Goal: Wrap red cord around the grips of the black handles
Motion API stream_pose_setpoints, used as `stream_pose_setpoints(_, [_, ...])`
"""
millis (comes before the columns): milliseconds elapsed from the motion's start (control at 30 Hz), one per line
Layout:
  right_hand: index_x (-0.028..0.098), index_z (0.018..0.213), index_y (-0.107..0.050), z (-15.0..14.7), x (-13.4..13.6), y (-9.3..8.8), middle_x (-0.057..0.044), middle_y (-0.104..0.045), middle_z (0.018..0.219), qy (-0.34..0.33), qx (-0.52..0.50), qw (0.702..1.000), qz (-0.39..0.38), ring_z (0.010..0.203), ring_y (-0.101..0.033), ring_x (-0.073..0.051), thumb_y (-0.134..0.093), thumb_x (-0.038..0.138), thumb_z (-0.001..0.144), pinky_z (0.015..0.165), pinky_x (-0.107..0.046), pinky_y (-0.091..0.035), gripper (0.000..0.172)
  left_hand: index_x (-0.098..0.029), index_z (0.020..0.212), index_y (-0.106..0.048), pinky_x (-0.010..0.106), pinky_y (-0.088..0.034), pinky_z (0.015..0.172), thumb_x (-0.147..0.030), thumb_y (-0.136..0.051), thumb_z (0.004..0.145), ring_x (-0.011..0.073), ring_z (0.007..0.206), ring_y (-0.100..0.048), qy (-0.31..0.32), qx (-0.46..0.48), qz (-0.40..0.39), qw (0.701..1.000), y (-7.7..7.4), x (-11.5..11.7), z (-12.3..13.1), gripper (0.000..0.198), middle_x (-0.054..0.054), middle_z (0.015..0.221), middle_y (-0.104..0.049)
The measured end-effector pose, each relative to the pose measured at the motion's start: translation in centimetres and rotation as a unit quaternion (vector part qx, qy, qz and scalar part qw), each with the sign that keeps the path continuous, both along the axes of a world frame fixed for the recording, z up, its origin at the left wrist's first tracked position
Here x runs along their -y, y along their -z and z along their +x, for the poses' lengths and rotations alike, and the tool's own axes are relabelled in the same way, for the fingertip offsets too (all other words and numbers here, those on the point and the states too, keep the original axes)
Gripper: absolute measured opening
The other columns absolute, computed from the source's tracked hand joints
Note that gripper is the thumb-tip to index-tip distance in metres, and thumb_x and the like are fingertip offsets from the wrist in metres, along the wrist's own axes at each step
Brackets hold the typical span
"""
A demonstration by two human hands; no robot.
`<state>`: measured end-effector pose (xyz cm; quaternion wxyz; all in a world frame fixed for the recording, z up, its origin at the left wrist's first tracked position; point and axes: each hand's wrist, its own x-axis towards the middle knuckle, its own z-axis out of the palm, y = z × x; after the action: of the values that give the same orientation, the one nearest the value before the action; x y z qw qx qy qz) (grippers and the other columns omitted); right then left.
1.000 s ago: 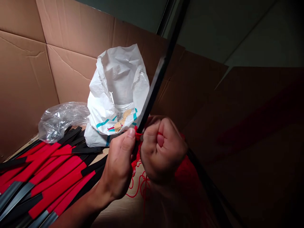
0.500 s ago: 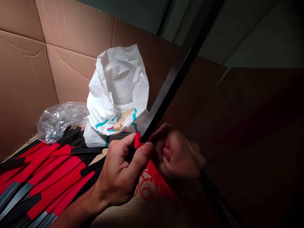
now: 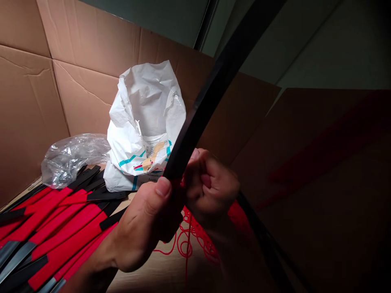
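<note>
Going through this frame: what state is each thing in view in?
left hand, closed around the black strip
black strip, bowed, rising past the hands
right hand, fingers curled, beside the strip
red cord, loose loops below the hands
white plastic sack, open, slumped upright
clear plastic bag, crumpled
red-and-black strips, lying piled

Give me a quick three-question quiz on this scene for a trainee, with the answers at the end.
1. What long black item rises from between the left hand and the right hand?
2. True or false: the clear bag lies to the left of the white bag.
3. The loose cord below the hands is which colour? A) red B) white C) blue

Key: 1. black strip; 2. true; 3. A
</note>
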<state>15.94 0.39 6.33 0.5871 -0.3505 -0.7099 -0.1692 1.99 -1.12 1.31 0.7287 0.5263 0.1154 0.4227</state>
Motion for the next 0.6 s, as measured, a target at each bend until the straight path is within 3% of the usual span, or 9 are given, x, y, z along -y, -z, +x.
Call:
stream_pose_setpoints(200, [0.022,0.064,-0.049,-0.4,-0.4,-0.5,0.004,-0.053,0.061,-0.144,-0.078,0.973,-0.160,0.054,-0.052,-0.010,-0.063,0.031,0.102,0.051,-0.023,-0.045,0.041,-0.025,0.067,-0.039,0.023,-0.019,0.040,-0.091,-0.037,0.095,0.0067,0.041,-0.019,0.117,0.062,-0.052,0.990,0.3,-1.0,-0.4,0.072,-0.010,0.053,-0.023])
stream_pose_setpoints(333, [0.021,0.085,-0.077,-0.5,-0.5,-0.7,-0.004,-0.078,0.080,-0.280,-0.128,0.909,-0.282,0.072,-0.073,-0.019,-0.072,0.036,0.098,0.059,-0.028,-0.057,0.020,-0.023,0.063,-0.042,0.021,-0.027,0.039,-0.092,-0.044,0.093,0.0062,0.038,-0.024,0.194,0.053,-0.065,0.977,0.1,-1.6,0.1,0.075,-0.009,0.048,-0.028])
stream_pose_setpoints(433, [0.022,0.084,-0.079,-0.9,-0.4,-0.8,-0.006,-0.083,0.083,-0.350,-0.153,0.872,-0.307,0.079,-0.081,-0.024,-0.068,0.027,0.097,0.064,-0.034,-0.064,0.017,-0.023,0.058,-0.043,0.020,-0.023,0.033,-0.095,-0.041,0.090,0.0057,0.032,-0.021,0.243,0.069,-0.072,0.965,0.7,-2.0,0.7,0.079,-0.009,0.042,-0.027])
stream_pose_setpoints(500, [0.022,0.076,-0.074,-1.3,-0.3,-0.8,-0.005,-0.081,0.077,-0.352,-0.160,0.870,-0.307,0.075,-0.081,-0.024,-0.066,0.024,0.098,0.068,-0.037,-0.066,0.024,-0.022,0.057,-0.047,0.021,-0.021,0.030,-0.100,-0.034,0.087,0.0070,0.029,-0.025,0.251,0.065,-0.067,0.963,1.3,-2.4,1.1,0.084,-0.006,0.040,-0.032])
stream_pose_setpoints(600, [0.021,0.065,-0.064,-1.7,-0.1,-1.1,-0.002,-0.075,0.065,-0.290,-0.176,0.897,-0.286,0.066,-0.077,-0.020,-0.063,0.023,0.100,0.068,-0.035,-0.066,0.035,-0.021,0.060,-0.052,0.023,-0.029,0.032,-0.102,-0.027,0.083,0.0116,0.032,-0.044,0.233,0.044,-0.029,0.971,1.9,-2.8,1.4,0.089,-0.001,0.045,-0.046])
